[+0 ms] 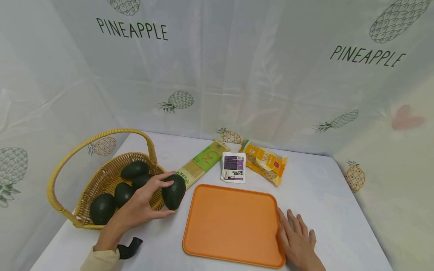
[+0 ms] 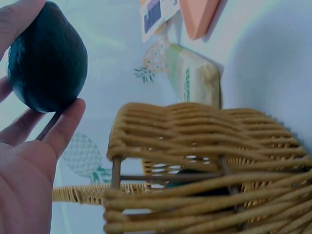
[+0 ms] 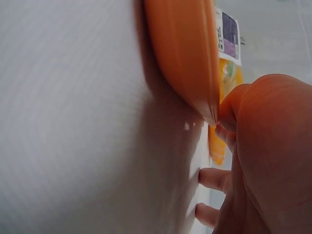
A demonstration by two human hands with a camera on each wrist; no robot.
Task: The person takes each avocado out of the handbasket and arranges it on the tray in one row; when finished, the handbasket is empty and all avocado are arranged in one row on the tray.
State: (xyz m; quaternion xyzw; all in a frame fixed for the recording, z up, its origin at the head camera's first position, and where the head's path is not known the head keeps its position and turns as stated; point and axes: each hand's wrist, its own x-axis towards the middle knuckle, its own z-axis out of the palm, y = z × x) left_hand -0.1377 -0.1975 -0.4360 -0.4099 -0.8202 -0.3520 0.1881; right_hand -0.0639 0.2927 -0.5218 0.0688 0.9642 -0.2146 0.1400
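Note:
Between its thumb and fingers my left hand (image 1: 146, 199) holds a dark green avocado (image 1: 174, 192), at the right side of the wicker basket (image 1: 112, 165). The left wrist view shows that avocado (image 2: 48, 58) raised clear of the basket rim (image 2: 165, 114). Several more avocados (image 1: 102, 209) lie inside the basket. My right hand (image 1: 298, 241) rests at the right edge of the orange tray (image 1: 234, 226), fingers spread on the table. In the right wrist view the thumb (image 3: 231, 107) touches the tray's edge (image 3: 190, 58).
Behind the tray lie a green noodle packet (image 1: 203, 162), a white and purple pouch (image 1: 234, 167) and a yellow bag (image 1: 266, 162). A black curved object (image 1: 130, 248) is by the left wrist. The basket's tall handle (image 1: 68, 162) arches up at the left.

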